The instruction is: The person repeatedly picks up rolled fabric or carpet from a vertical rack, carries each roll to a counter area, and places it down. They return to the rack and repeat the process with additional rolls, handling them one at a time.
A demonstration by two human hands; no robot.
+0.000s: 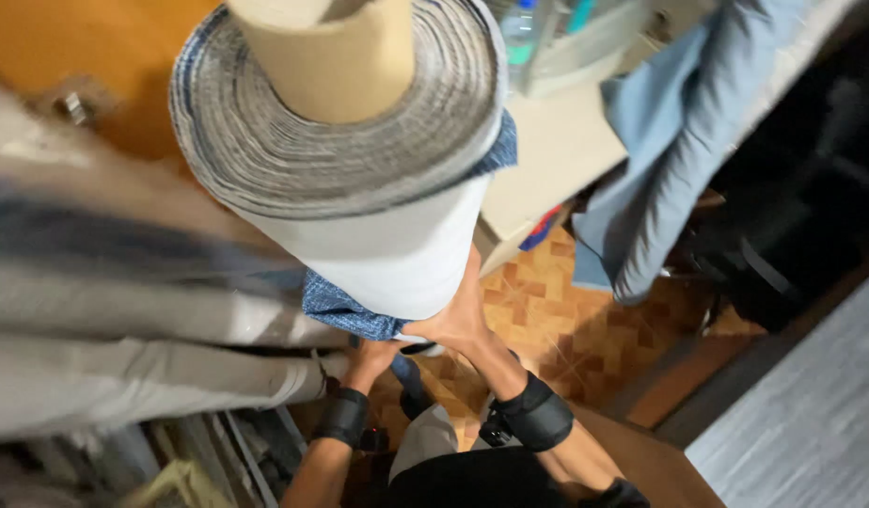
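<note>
Mid-lift: both hands, left [371, 356] and right [458, 320], clamped under the fabric roll [359, 160]; next needs steady footing beside the shelves [124, 310].

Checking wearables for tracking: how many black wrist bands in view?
2. One wrist band on the left forearm, lower centre-left; one wrist band on the right forearm, lower centre. Both hands press the fabric roll.
</note>
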